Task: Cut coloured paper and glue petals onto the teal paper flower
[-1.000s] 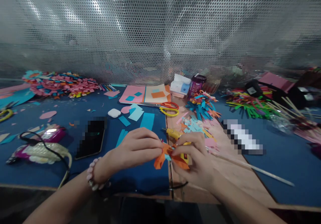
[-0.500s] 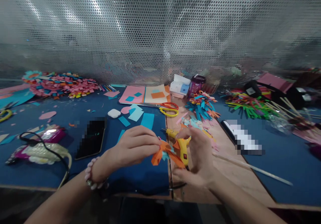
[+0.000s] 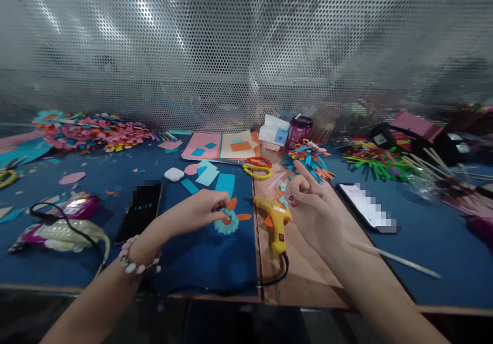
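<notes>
While our left hand (image 3: 210, 208) is pinching the blue-and-orange paper flower (image 3: 226, 222) just above the surface (image 3: 204, 267), our right hand (image 3: 314, 213) is hovering empty with fingers partly spread, beside the yellow glue gun (image 3: 278, 221).

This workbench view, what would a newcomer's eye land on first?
Probably the yellow glue gun on the central wood strip. Then the turquoise and orange paper flower in the left hand, and the mostly pink paper heap at the back left, before the shiny perforated screen.
</notes>
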Demonstrator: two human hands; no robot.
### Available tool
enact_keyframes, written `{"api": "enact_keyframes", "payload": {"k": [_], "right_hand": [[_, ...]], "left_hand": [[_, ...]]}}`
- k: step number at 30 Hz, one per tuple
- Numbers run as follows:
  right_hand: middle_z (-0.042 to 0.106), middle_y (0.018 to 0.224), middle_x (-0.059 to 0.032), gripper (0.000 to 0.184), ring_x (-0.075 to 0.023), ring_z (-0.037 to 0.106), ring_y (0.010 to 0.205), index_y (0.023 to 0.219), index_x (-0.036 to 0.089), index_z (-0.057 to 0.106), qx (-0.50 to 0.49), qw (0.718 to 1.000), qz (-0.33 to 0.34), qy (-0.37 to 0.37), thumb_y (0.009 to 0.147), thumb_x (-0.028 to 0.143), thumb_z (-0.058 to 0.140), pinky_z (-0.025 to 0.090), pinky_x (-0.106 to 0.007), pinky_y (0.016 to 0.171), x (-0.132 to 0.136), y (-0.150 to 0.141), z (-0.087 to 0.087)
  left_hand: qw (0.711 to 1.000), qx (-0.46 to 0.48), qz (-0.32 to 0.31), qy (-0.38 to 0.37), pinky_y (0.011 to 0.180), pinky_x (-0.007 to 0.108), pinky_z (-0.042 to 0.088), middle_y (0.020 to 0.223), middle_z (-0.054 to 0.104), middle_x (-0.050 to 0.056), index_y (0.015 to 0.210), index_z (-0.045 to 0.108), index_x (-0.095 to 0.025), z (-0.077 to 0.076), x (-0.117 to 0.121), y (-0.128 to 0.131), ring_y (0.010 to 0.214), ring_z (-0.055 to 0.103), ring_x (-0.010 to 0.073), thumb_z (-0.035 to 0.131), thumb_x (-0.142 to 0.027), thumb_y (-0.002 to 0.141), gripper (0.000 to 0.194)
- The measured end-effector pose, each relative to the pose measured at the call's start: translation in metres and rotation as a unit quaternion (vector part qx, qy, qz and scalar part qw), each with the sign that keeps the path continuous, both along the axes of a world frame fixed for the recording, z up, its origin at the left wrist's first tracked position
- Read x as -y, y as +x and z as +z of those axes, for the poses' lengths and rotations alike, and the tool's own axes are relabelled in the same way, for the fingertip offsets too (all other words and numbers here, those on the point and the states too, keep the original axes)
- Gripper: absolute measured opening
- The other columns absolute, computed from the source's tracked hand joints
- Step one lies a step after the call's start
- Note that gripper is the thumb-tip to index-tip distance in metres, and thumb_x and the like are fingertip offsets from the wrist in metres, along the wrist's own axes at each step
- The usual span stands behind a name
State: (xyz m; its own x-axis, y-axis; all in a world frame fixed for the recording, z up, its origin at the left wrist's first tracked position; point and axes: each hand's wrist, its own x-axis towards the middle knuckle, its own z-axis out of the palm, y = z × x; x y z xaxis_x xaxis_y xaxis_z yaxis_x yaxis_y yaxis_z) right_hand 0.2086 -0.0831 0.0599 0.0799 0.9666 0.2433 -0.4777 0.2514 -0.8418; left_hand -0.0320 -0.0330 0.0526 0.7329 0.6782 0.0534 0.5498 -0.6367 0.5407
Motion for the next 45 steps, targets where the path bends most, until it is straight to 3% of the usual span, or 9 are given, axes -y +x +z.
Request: {"api": "enact_keyframes", "payload": {"k": [5, 9, 12, 19, 21, 29, 35, 40, 45], "right_hand": [[0.047, 0.073, 0.001, 0.055, -0.011, 0.047, 0.067, 0.112, 0.023, 0.058, 0.0, 0.999, 0.013, 0.037, 0.061, 0.007, 0.047, 0.04, -0.023, 0.056, -0.006, 0.011, -0.004], [0.051, 0.073, 0.0015, 0.052, -0.0126, 0.051, 0.07, 0.119, 0.025, 0.051, 0.109, 0.988, -0.095, 0.056, 0.068, 0.016, 0.051, 0.045, -0.027, 0.065, -0.025, 0.026, -0.013], [0.057, 0.083, -0.0004, 0.057, -0.0152, 0.057, 0.077, 0.123, 0.025, 0.047, 0.271, 0.938, -0.208, 0.064, 0.068, 0.023, 0.063, 0.048, -0.031, 0.07, -0.043, 0.044, -0.02], [0.062, 0.07, -0.0043, 0.039, -0.0164, 0.057, 0.063, 0.103, 0.013, 0.061, 0.514, 0.827, -0.228, 0.008, 0.072, 0.038, 0.062, 0.048, -0.033, 0.065, -0.057, 0.075, -0.023], [0.063, 0.075, -0.0053, 0.043, -0.0171, 0.059, 0.068, 0.109, 0.013, 0.058, 0.51, 0.836, -0.203, 0.003, 0.073, 0.036, 0.062, 0.048, -0.033, 0.067, -0.056, 0.075, -0.022], [0.059, 0.079, -0.0015, 0.046, -0.0168, 0.062, 0.073, 0.109, 0.017, 0.054, 0.305, 0.943, -0.117, -0.065, 0.069, 0.035, 0.067, 0.05, -0.037, 0.076, -0.054, 0.07, -0.021], [0.056, 0.072, 0.001, 0.059, -0.0143, 0.057, 0.064, 0.117, 0.018, 0.05, 0.356, 0.926, -0.121, -0.032, 0.064, 0.035, 0.071, 0.047, -0.03, 0.061, -0.053, 0.072, -0.02], [0.057, 0.091, -0.0044, 0.084, -0.0147, 0.058, 0.068, 0.136, 0.023, 0.033, 0.389, 0.913, -0.119, -0.018, 0.062, 0.029, 0.071, 0.048, -0.029, 0.058, -0.06, 0.081, -0.03], [0.062, 0.106, -0.0121, 0.063, -0.0192, 0.062, 0.076, 0.132, 0.017, 0.043, 0.496, 0.853, -0.161, -0.014, 0.072, 0.027, 0.06, 0.049, -0.035, 0.068, -0.067, 0.096, -0.038]], "left_hand": [[0.995, -0.056, 0.003, -0.078, 0.051, 0.022, 0.025, 0.061, 0.042, -0.004, 0.069, 0.043, -0.017, -0.013, -0.012, -0.008, 0.058, 0.037, 0.0106, 0.056, -0.039, 0.078, 0.027], [0.994, -0.058, 0.002, -0.09, 0.052, 0.023, 0.025, 0.062, 0.041, -0.004, 0.07, 0.044, -0.018, -0.017, -0.014, -0.007, 0.059, 0.037, 0.0111, 0.056, -0.04, 0.078, 0.026], [0.993, -0.055, -0.004, -0.101, 0.052, 0.023, 0.025, 0.062, 0.043, -0.004, 0.073, 0.046, -0.018, -0.018, -0.016, -0.006, 0.059, 0.038, 0.0115, 0.054, -0.041, 0.078, 0.025], [0.992, -0.07, -0.002, -0.107, 0.053, 0.023, 0.026, 0.065, 0.047, -0.002, 0.078, 0.049, -0.017, -0.02, -0.018, -0.006, 0.059, 0.04, 0.0122, 0.052, -0.042, 0.079, 0.025], [0.992, -0.076, 0.001, -0.1, 0.053, 0.024, 0.026, 0.066, 0.048, -0.002, 0.08, 0.05, -0.017, -0.02, -0.018, -0.006, 0.059, 0.041, 0.0125, 0.052, -0.043, 0.079, 0.025], [0.992, -0.074, 0.004, -0.1, 0.052, 0.024, 0.024, 0.065, 0.046, -0.002, 0.083, 0.053, -0.017, -0.019, -0.017, -0.006, 0.058, 0.04, 0.0121, 0.054, -0.043, 0.078, 0.027], [0.99, -0.071, 0.008, -0.12, 0.052, 0.024, 0.025, 0.067, 0.05, -0.002, 0.088, 0.054, -0.017, -0.021, -0.018, -0.005, 0.06, 0.043, 0.0128, 0.056, -0.044, 0.075, 0.029], [0.989, -0.07, 0.006, -0.134, 0.053, 0.023, 0.026, 0.067, 0.05, -0.002, 0.088, 0.054, -0.017, -0.021, -0.018, -0.005, 0.061, 0.044, 0.0127, 0.059, -0.045, 0.074, 0.032], [0.99, -0.055, 0.005, -0.131, 0.053, 0.023, 0.028, 0.067, 0.053, -0.002, 0.089, 0.055, -0.017, -0.021, -0.019, -0.007, 0.061, 0.046, 0.0127, 0.059, -0.045, 0.074, 0.032]]}}
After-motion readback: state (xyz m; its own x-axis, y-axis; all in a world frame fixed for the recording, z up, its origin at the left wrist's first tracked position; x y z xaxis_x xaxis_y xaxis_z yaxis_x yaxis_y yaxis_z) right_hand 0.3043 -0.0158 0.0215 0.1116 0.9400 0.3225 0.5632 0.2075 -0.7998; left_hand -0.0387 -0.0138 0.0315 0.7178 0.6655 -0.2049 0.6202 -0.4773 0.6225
